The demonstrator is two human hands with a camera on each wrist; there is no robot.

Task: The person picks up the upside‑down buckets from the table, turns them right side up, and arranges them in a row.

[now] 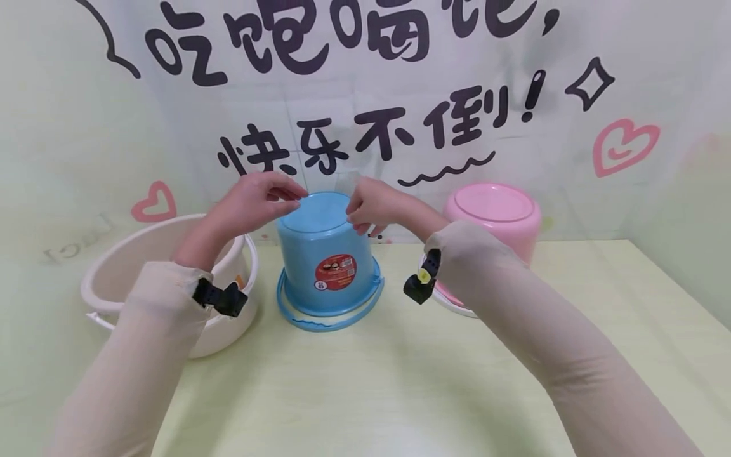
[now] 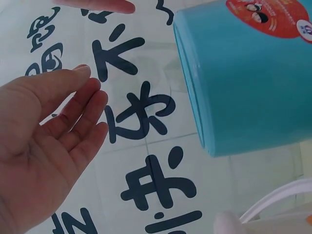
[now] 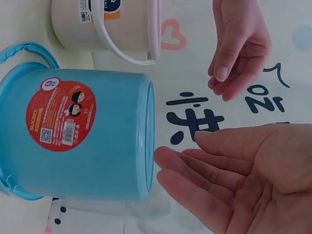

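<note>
blue bucket (image 1: pixel 297 254) bracketed!

upturned on the table (image 1: pixel 342 393), it is flanked up top by left hand (image 1: pixel 259 200) and right hand (image 1: pixel 374 206), fingers slack, nothing gripped. right-hand contact? can't be made out! pink bucket (image 1: pixel 497 206) and white bucket (image 1: pixel 228 333) are part-hidden by sleeves (image 1: pixel 514 298).

A cream bucket (image 1: pixel 237 327) stands upright on the left of the pale worktop (image 1: pixel 320 393); 1 pink bucket (image 1: pixel 493 203) sits upside down on the right. The white backdrop (image 1: pixel 314 92) bears 2 rows of black characters (image 1: pixel 384 133), a 4-pointed star (image 1: pixel 590 84) and 2 pink hearts (image 1: pixel 626 149).
</note>
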